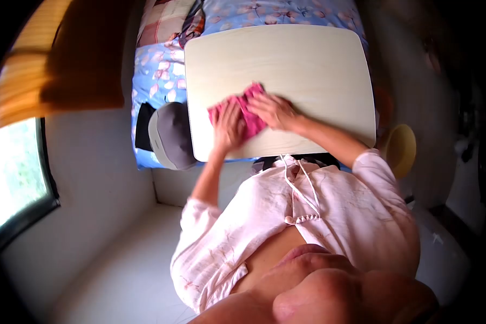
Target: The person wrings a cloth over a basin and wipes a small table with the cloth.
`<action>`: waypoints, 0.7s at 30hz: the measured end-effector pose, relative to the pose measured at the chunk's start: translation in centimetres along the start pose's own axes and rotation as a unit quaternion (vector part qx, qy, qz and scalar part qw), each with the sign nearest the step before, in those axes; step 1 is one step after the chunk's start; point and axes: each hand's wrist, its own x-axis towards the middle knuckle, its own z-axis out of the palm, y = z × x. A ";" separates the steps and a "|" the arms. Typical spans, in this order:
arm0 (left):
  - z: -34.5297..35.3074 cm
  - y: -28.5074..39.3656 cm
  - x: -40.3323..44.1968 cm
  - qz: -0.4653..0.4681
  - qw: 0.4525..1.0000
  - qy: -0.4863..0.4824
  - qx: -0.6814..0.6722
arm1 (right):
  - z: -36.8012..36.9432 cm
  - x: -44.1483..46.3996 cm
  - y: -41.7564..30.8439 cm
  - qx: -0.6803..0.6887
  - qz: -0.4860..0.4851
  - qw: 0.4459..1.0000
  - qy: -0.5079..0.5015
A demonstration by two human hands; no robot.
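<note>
A pink cloth [252,123] is lying bunched and creased on the pale table [302,65], left of centre in the frame, towards the tabletop's lower left. The left hand [229,128] is resting on the cloth's left part, its fingers reaching towards the top of the frame and slightly spread, though blurring a little. The right hand [274,110] is lying flat across the cloth's right part, its fingers pointing to the left and spreading a little apart. Neither hand is visibly pinching the cloth; whether the hidden fingertips are gripping it, I cannot tell.

Blue floral bedding [159,73] is showing along the table's left and upper edges. A grey rounded object [174,135] is sitting just beside the table's lower left corner. A yellow container [404,151] is standing at the right, and an orange curtain [83,59] is hanging at upper left.
</note>
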 end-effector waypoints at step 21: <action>-1.6 1.8 -5.6 -0.194 0.978 0.022 0.073 | 0.1 2.6 -6.0 0.087 -0.074 0.993 -0.020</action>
